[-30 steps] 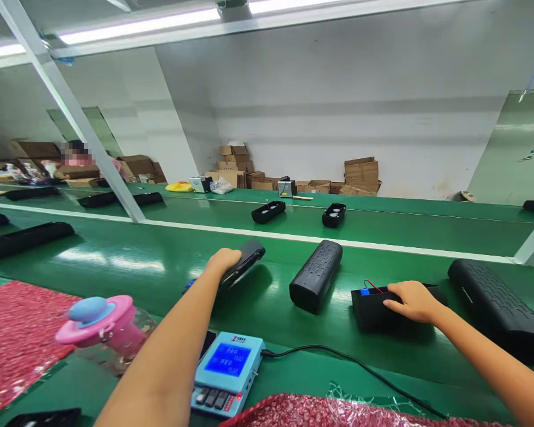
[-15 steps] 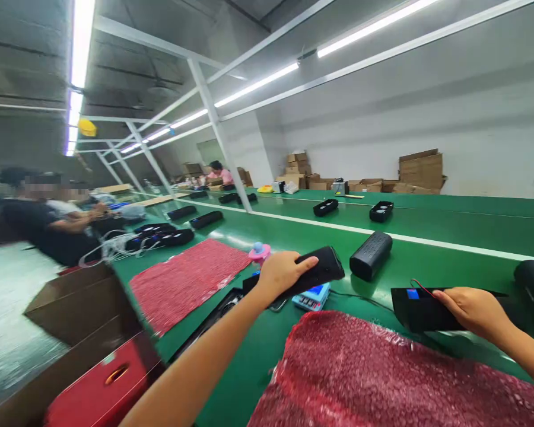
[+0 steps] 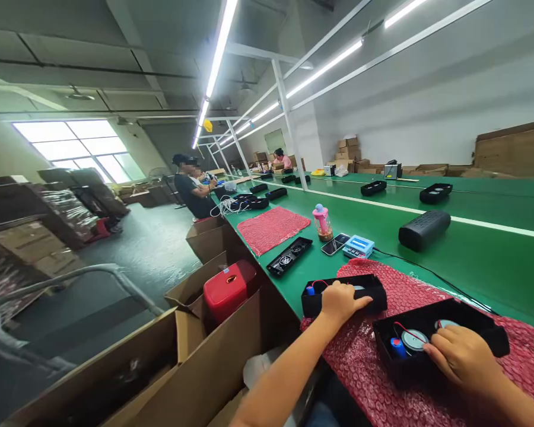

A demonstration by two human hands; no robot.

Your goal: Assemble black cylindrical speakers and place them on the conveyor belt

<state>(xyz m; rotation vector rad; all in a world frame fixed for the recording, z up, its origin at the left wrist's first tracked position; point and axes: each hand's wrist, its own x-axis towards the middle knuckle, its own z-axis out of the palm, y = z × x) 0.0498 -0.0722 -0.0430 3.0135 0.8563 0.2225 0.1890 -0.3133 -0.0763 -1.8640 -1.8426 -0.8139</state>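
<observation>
My left hand (image 3: 339, 301) is closed over the near side of a black speaker housing (image 3: 377, 292), its open side up with a blue part and a red wire at the left end. Closer to me, my right hand (image 3: 465, 354) grips a second black speaker housing (image 3: 493, 337). Inside that one show round silver speaker drivers (image 3: 413, 340), a red wire and a blue cylindrical cell (image 3: 398, 347). Both housings are at the red bubble wrap (image 3: 360, 356); my fingers hide part of each interior.
A black speaker panel (image 3: 289, 256), phone (image 3: 335, 244), pink-topped bottle (image 3: 323, 222) and blue device with a cable (image 3: 358, 246) are on the green table. Beyond stands a closed black speaker (image 3: 424, 230). Cardboard boxes, one with a red case (image 3: 225, 290), line the left edge. A co-worker (image 3: 191, 187) is further along.
The view has swung left. Both housings have come down onto the near bubble wrap, with their open sides now facing up. Both hands keep hold of them.
</observation>
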